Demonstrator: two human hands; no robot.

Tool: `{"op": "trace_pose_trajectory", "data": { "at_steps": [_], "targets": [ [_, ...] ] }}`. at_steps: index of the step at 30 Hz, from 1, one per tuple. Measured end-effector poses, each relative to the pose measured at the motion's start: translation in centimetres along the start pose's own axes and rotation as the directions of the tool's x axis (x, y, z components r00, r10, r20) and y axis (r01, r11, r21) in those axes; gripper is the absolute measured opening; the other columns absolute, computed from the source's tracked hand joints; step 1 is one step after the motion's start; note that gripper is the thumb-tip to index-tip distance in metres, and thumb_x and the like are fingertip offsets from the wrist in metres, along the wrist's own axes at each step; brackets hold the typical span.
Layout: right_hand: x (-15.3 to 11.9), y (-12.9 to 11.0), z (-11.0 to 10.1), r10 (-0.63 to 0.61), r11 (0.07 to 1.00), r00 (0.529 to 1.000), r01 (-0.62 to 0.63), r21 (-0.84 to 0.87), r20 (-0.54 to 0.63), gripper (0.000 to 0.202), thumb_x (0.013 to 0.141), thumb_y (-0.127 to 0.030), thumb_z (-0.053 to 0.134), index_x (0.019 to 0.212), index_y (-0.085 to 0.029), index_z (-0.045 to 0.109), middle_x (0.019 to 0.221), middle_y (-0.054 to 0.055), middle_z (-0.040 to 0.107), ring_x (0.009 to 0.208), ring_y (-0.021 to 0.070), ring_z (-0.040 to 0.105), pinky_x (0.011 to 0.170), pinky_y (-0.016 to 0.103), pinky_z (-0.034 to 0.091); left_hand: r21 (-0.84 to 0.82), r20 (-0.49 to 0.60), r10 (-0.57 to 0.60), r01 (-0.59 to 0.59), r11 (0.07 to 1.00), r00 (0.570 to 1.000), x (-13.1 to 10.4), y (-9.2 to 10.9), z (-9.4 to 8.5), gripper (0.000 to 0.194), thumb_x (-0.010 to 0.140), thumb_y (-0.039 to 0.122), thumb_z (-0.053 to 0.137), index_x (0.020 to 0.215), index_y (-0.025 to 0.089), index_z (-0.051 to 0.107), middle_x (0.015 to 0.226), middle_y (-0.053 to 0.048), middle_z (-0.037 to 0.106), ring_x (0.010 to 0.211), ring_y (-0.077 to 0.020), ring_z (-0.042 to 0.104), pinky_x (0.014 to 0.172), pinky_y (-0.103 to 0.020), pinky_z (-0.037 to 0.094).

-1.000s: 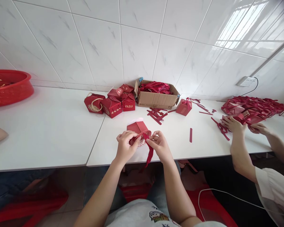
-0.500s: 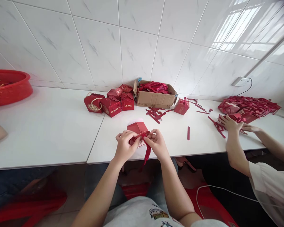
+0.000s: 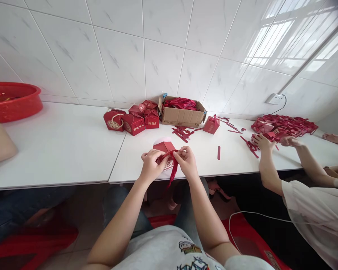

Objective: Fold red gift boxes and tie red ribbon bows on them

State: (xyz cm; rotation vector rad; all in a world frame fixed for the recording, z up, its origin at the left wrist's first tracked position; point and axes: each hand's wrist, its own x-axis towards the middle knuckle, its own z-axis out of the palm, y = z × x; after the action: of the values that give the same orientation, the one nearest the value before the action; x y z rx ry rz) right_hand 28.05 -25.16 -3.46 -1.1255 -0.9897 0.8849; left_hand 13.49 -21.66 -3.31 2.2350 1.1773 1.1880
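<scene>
A small red gift box (image 3: 163, 146) with pale lettering on its near side stands at the table's front edge, between my two hands. My left hand (image 3: 153, 164) is closed, pinching the box's curved top flap with thumb and fingers. From the other side my right hand (image 3: 187, 161) pinches a dark red ribbon (image 3: 173, 173) against the top of the box. One end of the ribbon hangs down past the table edge. My fingers partly hide the flap and the place where the ribbon meets it.
Several red gift boxes (image 3: 133, 124) cluster near the wall, beside a cardboard box (image 3: 183, 117) full of ribbons. A bow-tied box (image 3: 211, 125) and loose red strips (image 3: 182, 133) lie close by. At right, a co-worker's hands (image 3: 263, 143) handle another box. A red basin (image 3: 19, 103) stands far left.
My view has shifted slightly. My hands stay at the box with the ribbon, fingers a little moved. At right, one of the co-worker's hands has lifted away from the box there.
</scene>
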Motion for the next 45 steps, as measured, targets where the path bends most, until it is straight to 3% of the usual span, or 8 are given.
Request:
{"op": "trace_pose_trajectory", "data": {
  "at_steps": [9,17,21,24,27,34,38,45],
  "targets": [
    [-0.5,0.8,-0.6,-0.034,0.999,0.999,0.035,-0.027,0.028,0.030,0.076,-0.040,0.065,0.084,-0.025,0.041,0.072,-0.004,0.060,0.064,0.0128,0.058,0.064,0.028,0.047,-0.016,0.016,-0.011,0.012,1.000,1.000,-0.1,0.6,-0.1,0.015,0.085,0.032,0.056,0.079,0.021,0.065,0.083,-0.004,0.072,0.086,-0.0218,0.062,0.083,-0.038,0.038],
    [-0.1,0.8,-1.4,-0.083,0.991,0.993,0.091,-0.095,0.082,0.023,0.079,-0.033,0.060,0.087,-0.025,0.041,0.076,-0.005,0.056,0.062,0.0108,0.052,0.061,0.026,0.043,-0.096,0.032,-0.098,0.100,0.990,0.995,0.9,0.6,0.6,0.043,0.094,0.043,0.037,0.070,0.022,0.066,0.080,-0.003,0.072,0.090,-0.0223,0.063,0.089,-0.040,0.039],
    [0.1,0.5,-1.7,-0.088,0.991,0.992,0.097,-0.096,0.093,0.024,0.079,-0.034,0.061,0.086,-0.025,0.040,0.072,-0.005,0.056,0.059,0.0111,0.050,0.058,0.025,0.040,-0.169,0.031,-0.147,0.150,0.974,0.989,1.5,0.8,0.8,0.041,0.090,0.047,0.043,0.070,0.022,0.069,0.074,-0.003,0.072,0.084,-0.0221,0.065,0.078,-0.034,0.046],
    [0.3,0.1,-1.8,-0.098,0.986,0.991,0.109,-0.129,0.089,0.024,0.078,-0.032,0.061,0.085,-0.025,0.040,0.071,-0.006,0.055,0.054,0.0099,0.046,0.055,0.025,0.038,-0.195,0.076,-0.180,0.192,0.962,0.981,1.9,1.0,0.8,0.038,0.086,0.050,0.051,0.069,0.021,0.070,0.067,-0.001,0.070,0.071,-0.0194,0.064,0.070,-0.031,0.047],
    [0.6,-0.2,-1.9,-0.112,0.976,0.987,0.130,-0.172,0.116,0.022,0.078,-0.031,0.059,0.085,-0.025,0.039,0.070,-0.006,0.055,0.051,0.0093,0.044,0.053,0.025,0.037,-0.264,0.116,-0.226,0.249,0.932,0.967,2.2,1.3,0.7,0.034,0.082,0.050,0.057,0.075,0.021,0.072,0.071,-0.001,0.071,0.070,-0.0193,0.063,0.066,-0.029,0.047],
    [0.9,0.1,-1.9,-0.135,0.968,0.979,0.164,-0.192,0.156,0.020,0.079,-0.032,0.057,0.086,-0.024,0.039,0.070,-0.005,0.057,0.054,0.0101,0.048,0.054,0.024,0.040,-0.528,0.283,-0.332,0.435,0.729,0.900,2.7,1.3,0.5,0.034,0.072,0.048,0.068,0.079,0.015,0.072,0.079,-0.004,0.071,0.073,-0.0188,0.062,0.062,-0.026,0.044],
    [0.5,0.7,-1.7,-0.138,0.968,0.978,0.167,-0.185,0.157,0.021,0.078,-0.033,0.056,0.085,-0.024,0.039,0.069,-0.005,0.057,0.053,0.0103,0.048,0.053,0.024,0.040,-0.559,0.313,-0.337,0.459,0.691,0.888,3.1,1.2,0.4,0.029,0.069,0.044,0.072,0.075,0.015,0.071,0.076,-0.003,0.070,0.069,-0.0158,0.060,0.064,-0.025,0.044],
    [0.0,0.8,-1.6,-0.153,0.964,0.984,0.170,-0.206,0.094,0.022,0.078,-0.032,0.057,0.086,-0.024,0.038,0.068,-0.006,0.058,0.051,0.0098,0.048,0.053,0.023,0.039,-0.554,0.312,-0.326,0.450,0.701,0.892,3.5,1.5,0.3,0.023,0.068,0.037,0.070,0.075,0.015,0.072,0.077,-0.003,0.070,0.069,-0.0154,0.060,0.063,-0.025,0.045]
  ]
}}
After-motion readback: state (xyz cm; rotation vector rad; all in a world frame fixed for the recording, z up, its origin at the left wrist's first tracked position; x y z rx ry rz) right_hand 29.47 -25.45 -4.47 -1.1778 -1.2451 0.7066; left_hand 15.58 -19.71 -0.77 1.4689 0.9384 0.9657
